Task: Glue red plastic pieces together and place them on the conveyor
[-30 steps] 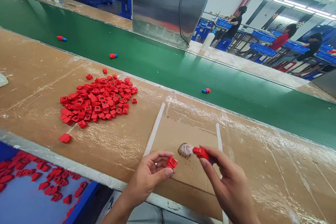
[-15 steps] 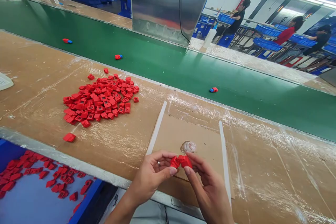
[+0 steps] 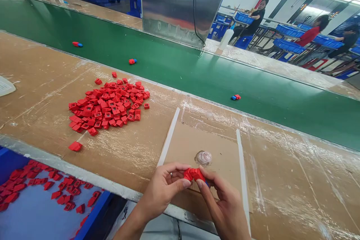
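My left hand (image 3: pixel 163 187) pinches a small red plastic piece (image 3: pixel 188 174) between thumb and fingers. In my right hand (image 3: pixel 225 198) is another red plastic piece (image 3: pixel 198 174), with a bit of blue showing at its lower right under the fingers. The two pieces meet end to end above the front of a cardboard sheet (image 3: pixel 180 146). Just beyond them on the sheet sits a small clear round lump (image 3: pixel 203 158). A pile of red plastic pieces (image 3: pixel 109 105) lies on the table to the left, and one stray red piece (image 3: pixel 75 146) lies nearer the edge.
A green conveyor belt (image 3: pixel 174 67) runs behind the table, carrying several red-and-blue pieces (image 3: pixel 236 97). At lower left, below the table edge, a blue bin (image 3: pixel 95 213) holds more red pieces. White strips (image 3: pixel 169 137) flank the cardboard. A metal panel (image 3: pixel 180 3) and a white bottle (image 3: pixel 226 38) stand beyond the belt.
The red pieces in my hands have come closer together and now touch, and some blue shows at my right fingers. The red-and-blue pieces on the belt have moved right.
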Demonstrator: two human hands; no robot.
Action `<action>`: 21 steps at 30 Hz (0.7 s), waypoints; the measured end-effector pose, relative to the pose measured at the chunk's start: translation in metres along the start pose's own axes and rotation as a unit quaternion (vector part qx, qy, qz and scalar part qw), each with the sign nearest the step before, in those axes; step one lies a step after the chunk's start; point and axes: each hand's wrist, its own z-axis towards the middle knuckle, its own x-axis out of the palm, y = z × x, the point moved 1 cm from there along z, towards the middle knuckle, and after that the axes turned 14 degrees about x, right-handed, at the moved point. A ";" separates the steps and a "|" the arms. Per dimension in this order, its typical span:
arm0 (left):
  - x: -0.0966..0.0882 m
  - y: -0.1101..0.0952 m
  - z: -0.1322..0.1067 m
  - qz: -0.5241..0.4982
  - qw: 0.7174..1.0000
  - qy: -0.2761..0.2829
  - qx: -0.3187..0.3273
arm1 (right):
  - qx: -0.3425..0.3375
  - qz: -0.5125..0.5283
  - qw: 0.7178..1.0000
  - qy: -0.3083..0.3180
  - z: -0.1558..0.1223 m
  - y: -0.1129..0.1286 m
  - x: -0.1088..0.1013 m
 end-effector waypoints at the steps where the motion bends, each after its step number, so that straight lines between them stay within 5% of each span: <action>1: 0.000 0.001 0.000 0.005 1.000 -0.005 -0.001 | -0.006 -0.006 1.000 0.003 0.000 0.000 0.000; 6: 0.002 0.003 -0.002 0.053 0.999 -0.010 -0.003 | -0.018 -0.013 0.999 0.042 0.000 -0.002 0.002; 21: 0.000 0.000 -0.003 0.254 0.961 0.097 0.043 | 0.008 -0.009 0.997 0.071 -0.010 -0.009 -0.001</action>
